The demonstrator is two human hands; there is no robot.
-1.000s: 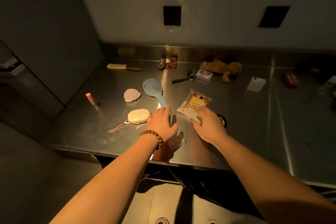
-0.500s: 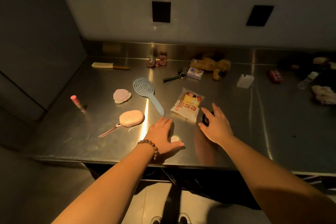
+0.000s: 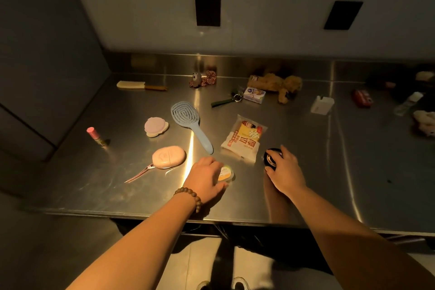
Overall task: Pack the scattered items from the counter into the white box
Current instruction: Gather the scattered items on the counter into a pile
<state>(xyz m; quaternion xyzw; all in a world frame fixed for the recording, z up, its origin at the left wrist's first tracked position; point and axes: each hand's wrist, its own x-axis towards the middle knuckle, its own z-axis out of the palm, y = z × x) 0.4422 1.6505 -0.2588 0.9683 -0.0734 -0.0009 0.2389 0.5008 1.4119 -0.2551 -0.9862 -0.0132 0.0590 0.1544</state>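
Note:
On the steel counter (image 3: 306, 190), my left hand (image 3: 206, 180) curls over a small round cup with a yellow label (image 3: 226, 174) near the front edge, fingers and thumb round it. My right hand (image 3: 286, 173) grips a black round tin (image 3: 270, 157), thumb on its near side and fingers over its far side. Between and beyond my hands lie a blue hairbrush (image 3: 187, 120) and a white and yellow snack packet (image 3: 244, 140). No white box shows in this view.
To the left are a pink oval case (image 3: 168, 156), a hair clip (image 3: 138, 174), a lilac compact (image 3: 155, 126) and a pink lip balm (image 3: 94, 135). Further back are a comb (image 3: 138, 85), a key strap (image 3: 223, 101), a plush dog (image 3: 277, 85) and a white charger (image 3: 321, 105).
My left hand drew back from the hairbrush handle and closed over the small cup. My right hand left the snack packet and took hold of the black tin.

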